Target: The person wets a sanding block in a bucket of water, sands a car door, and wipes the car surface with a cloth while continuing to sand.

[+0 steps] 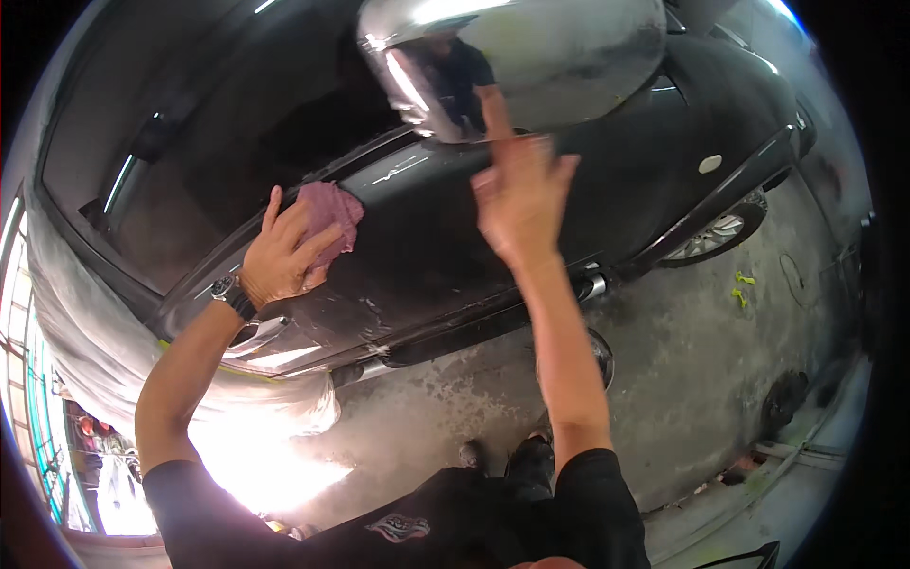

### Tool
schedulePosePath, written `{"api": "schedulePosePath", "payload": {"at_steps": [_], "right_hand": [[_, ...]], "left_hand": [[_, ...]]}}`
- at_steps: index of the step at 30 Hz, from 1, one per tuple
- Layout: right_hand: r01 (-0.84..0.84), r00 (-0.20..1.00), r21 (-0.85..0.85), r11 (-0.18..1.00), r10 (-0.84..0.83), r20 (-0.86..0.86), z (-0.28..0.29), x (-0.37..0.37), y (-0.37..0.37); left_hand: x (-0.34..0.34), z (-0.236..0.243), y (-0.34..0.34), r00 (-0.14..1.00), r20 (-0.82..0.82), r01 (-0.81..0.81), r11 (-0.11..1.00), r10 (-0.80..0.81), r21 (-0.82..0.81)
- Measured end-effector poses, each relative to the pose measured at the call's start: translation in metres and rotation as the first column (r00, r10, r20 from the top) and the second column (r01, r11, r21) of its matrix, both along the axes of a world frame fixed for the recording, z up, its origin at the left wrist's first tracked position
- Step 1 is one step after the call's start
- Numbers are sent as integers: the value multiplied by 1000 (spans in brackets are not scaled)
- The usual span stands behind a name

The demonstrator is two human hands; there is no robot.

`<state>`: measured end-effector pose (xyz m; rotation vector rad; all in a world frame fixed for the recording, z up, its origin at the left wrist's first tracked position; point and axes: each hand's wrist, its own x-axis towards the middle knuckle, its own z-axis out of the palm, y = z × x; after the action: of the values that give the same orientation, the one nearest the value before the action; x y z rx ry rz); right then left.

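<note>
My left hand (292, 248) is on a crumpled pink cloth (334, 211) against the dark, glossy car door (427, 247), with its fingers curved over the fabric, near a chrome door handle (268, 332). A watch is on that wrist. My right hand (526, 204), blurred by motion, is just below the chrome side mirror (512, 66), its fingers apart and nothing visible in them; whether it touches the car is hard to tell.
Pale sheeting (95, 332) drapes the car's rear at left, beside a bright opening. A front wheel (713, 235) shows at right. On the stained concrete floor (664, 379) lie small yellow-green pieces (742, 280). A pale surface with piping (806, 455) runs along the lower right.
</note>
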<state>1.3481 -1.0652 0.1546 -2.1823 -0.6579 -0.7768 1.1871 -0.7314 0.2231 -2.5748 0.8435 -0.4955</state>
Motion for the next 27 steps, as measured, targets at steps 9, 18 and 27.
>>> {"api": "schedulePosePath", "payload": {"at_steps": [9, 18, 27], "right_hand": [[-202, 958, -1, 979, 198, 206, -50, -53, 87], [-258, 946, 34, 965, 245, 212, -47, -75, 119], [-150, 987, 275, 950, 129, 93, -19, -52, 84]], "left_hand": [[6, -5, -3, 998, 27, 61, 997, -60, -47], [8, -6, -6, 997, 53, 55, 998, -54, -19], [12, -4, -10, 997, 53, 55, 998, -54, -9]]}}
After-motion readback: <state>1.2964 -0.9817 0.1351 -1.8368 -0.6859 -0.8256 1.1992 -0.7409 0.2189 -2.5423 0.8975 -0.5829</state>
